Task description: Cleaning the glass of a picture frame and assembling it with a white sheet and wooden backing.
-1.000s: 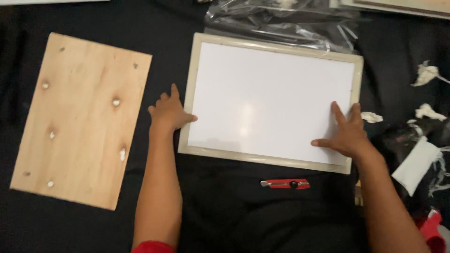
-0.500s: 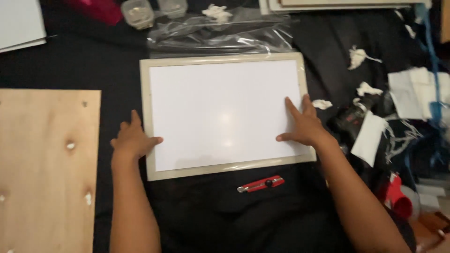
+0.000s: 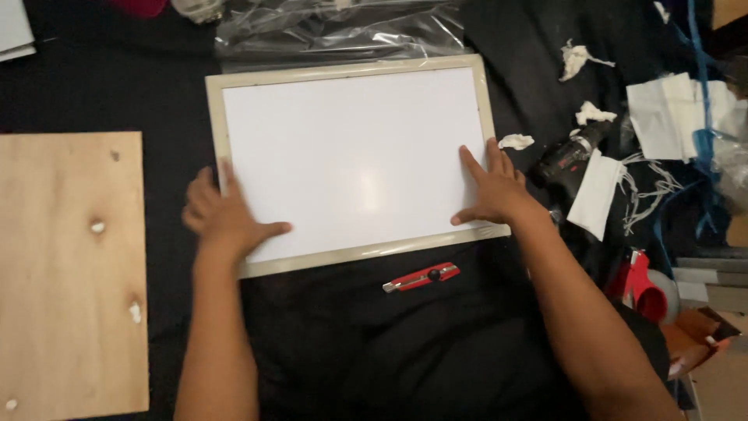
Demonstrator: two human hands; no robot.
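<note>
- The white board (image 3: 351, 160) with the pale frame lies flat on the black-draped surface (image 3: 374, 343), right in the middle of the view, long axis running left to right and tipped a little so the right end sits higher in the picture.
- Left hand (image 3: 226, 217) is laid flat over the board's lower left corner, fingers loosely spread and thumb pointing inward onto the white face. Not pinching anything, just pressing down.
- Right hand (image 3: 492, 191) does the same near the lower right corner: palm down, fingers fanned toward the far edge, thumb out along the near frame.
- So the board sits between the two hands, each one at a short end, both about equally close. Neither has the edge.
- A red utility knife (image 3: 421, 276) lies just below the near frame, closer to the right hand.
- Plywood sheet (image 3: 70, 273) is off to the left, apart from the board. Crinkled clear plastic bag (image 3: 335, 31) touches the far edge; a dark power drill (image 3: 567, 158) lies just right of the right hand.
</note>
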